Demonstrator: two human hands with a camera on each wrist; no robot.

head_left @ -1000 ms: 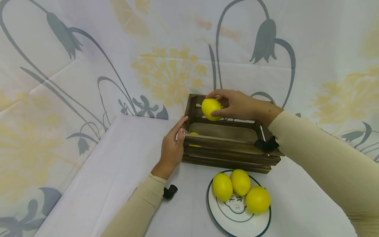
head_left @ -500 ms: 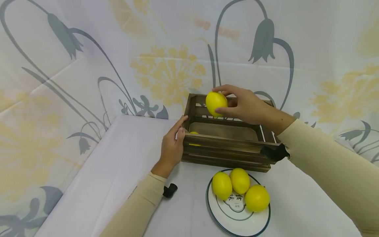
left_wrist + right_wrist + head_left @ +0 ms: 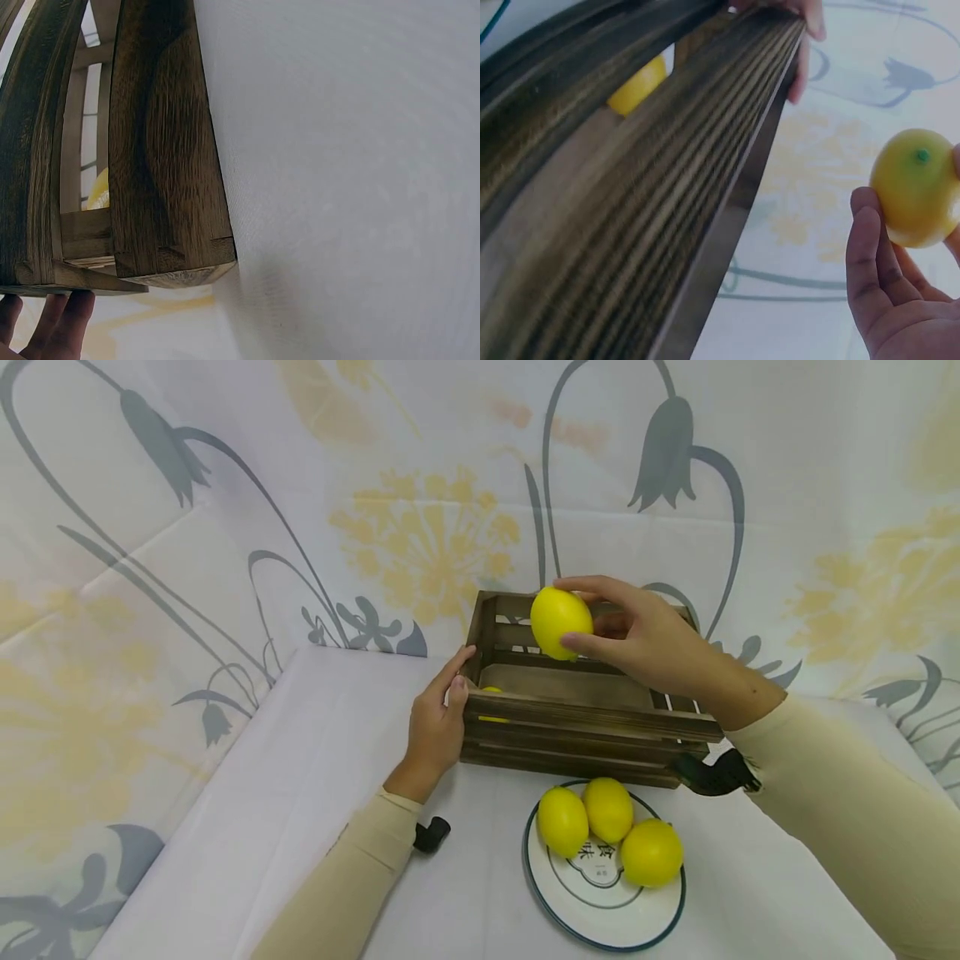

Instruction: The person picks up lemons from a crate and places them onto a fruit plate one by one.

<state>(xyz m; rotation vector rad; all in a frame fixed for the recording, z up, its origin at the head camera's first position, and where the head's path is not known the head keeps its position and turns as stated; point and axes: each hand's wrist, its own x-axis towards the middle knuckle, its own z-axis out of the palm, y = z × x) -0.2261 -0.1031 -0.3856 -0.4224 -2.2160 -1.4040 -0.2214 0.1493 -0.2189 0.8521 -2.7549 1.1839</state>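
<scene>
1. We note the right hand (image 3: 645, 635) gripping a yellow lemon (image 3: 561, 622) in curled fingers, above the wooden crate (image 3: 585, 727), near its far wall.
2. The left hand (image 3: 437, 727) clasps the crate's left end, thumb on the rim.
3. We see another lemon (image 3: 491, 693) inside the crate, at its left end.
4. Three lemons (image 3: 609, 831) sit on a plate (image 3: 600, 910) just in front of the crate.

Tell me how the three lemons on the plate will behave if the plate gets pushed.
The lemons are rounded and smooth, lying loose on a shallow plate, so they would probably roll. The low rim may not stop them. They touch each other, so one moving would likely nudge the rest.
</scene>
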